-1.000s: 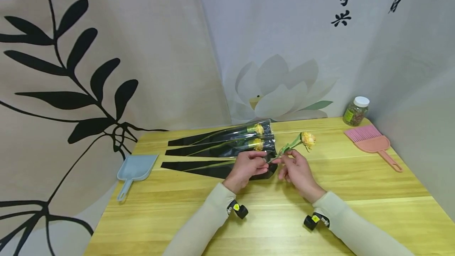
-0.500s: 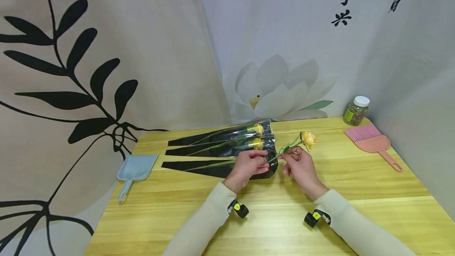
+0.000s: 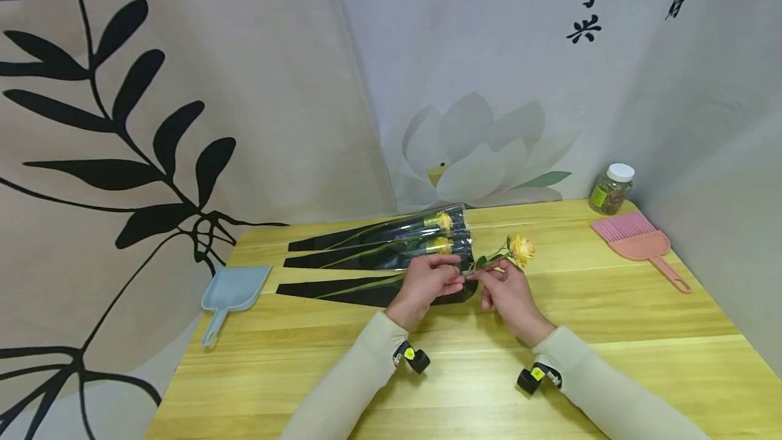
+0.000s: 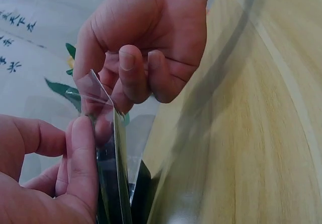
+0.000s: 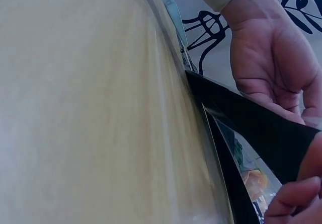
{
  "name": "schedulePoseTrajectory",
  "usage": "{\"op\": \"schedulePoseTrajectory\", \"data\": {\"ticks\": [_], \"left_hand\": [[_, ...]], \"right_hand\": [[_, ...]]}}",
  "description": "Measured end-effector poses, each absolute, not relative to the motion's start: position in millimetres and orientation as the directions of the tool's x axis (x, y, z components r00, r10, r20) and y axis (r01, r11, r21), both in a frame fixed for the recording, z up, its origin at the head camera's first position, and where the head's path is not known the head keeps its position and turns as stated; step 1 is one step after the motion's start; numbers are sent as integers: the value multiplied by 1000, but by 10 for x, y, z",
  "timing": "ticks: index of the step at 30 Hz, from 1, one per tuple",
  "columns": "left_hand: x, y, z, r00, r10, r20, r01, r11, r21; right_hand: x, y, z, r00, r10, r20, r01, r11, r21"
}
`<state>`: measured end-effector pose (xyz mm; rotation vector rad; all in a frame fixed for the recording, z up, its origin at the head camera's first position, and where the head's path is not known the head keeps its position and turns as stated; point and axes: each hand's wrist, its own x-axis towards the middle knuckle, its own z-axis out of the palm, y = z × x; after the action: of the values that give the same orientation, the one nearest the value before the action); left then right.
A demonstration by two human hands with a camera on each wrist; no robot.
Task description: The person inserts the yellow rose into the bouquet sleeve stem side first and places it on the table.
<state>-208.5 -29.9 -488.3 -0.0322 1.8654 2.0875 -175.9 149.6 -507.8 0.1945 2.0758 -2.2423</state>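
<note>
My left hand (image 3: 427, 287) pinches the mouth of a black and clear flower sleeve (image 3: 348, 288), which lies with its narrow end to the left. From the right, my right hand (image 3: 510, 296) pinches the stem of a yellow rose (image 3: 521, 250) between thumb and fingers, below its leaves. The bloom points right, outside the sleeve, while the stem runs left into it. In the left wrist view, the clear film edge (image 4: 95, 90) rises between both hands. The right wrist view shows the black sleeve side (image 5: 261, 126) stretched between the hands.
Two more sleeves, each holding a yellow rose (image 3: 441, 246), lie behind on the wooden table (image 3: 476, 386). A blue dustpan (image 3: 232, 290) is at the left. To the right are a pink brush (image 3: 641, 244) and a white-lidded jar (image 3: 611, 189) near the wall.
The right hand first drew slightly right along the stem, then came back left with the rose, whose bloom now sits lower and further left. The left hand has barely moved.
</note>
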Motion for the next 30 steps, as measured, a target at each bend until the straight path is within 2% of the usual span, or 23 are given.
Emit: {"op": "schedulePoseTrajectory", "data": {"ticks": [14,23,30], "left_hand": [[-2113,-257,-4844,-943,225,-244,-273,-112,955],[-2145,-305,-4851,-953,181,-241,-264,-110,958],[-2172,-316,-4855,-951,184,-250,-273,-114,955]], "right_hand": [[-1753,1388,-5135,-986,48,-161,158,-61,-985],[-1743,1403,-5113,-991,34,-128,124,-102,-987],[-1720,1371,-5096,-990,69,-127,116,-140,-983]]}}
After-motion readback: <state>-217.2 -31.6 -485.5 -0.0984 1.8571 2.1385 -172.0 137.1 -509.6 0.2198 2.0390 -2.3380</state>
